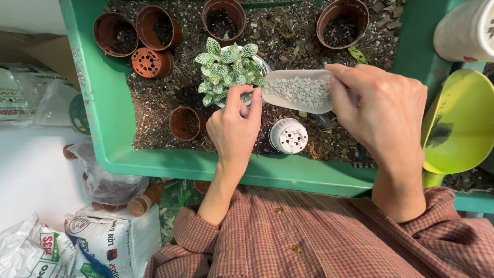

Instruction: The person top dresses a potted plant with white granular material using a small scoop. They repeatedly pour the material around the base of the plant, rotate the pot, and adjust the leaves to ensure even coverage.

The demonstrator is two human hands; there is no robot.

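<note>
Checked shirt sleeves [319, 242] in the foreground, two bare hands at work over a green potting tray [110, 128] of dark soil.

Left hand [234, 128] pinching the rim of a small white pot [260, 64] holding a green, white-veined plant [226, 69], near the tray's middle; right hand [378, 110] closed around the handle end of a pale scoop [298, 91] loaded with white gravel, its tip just beside the pot. Likely light and stiff, that scoop, but loose stones apt to spill if tipped; leaves soft and fragile, so best held by the pot's rim. Empty brown plastic pots [154, 31] scattered on the soil, one white pot [288, 135] upturned. Lime-green scoop [458, 123] at far right. Lower left, white printed sacks [98, 239] with red and blue labels, plus clear plastic bags [110, 185].
</note>
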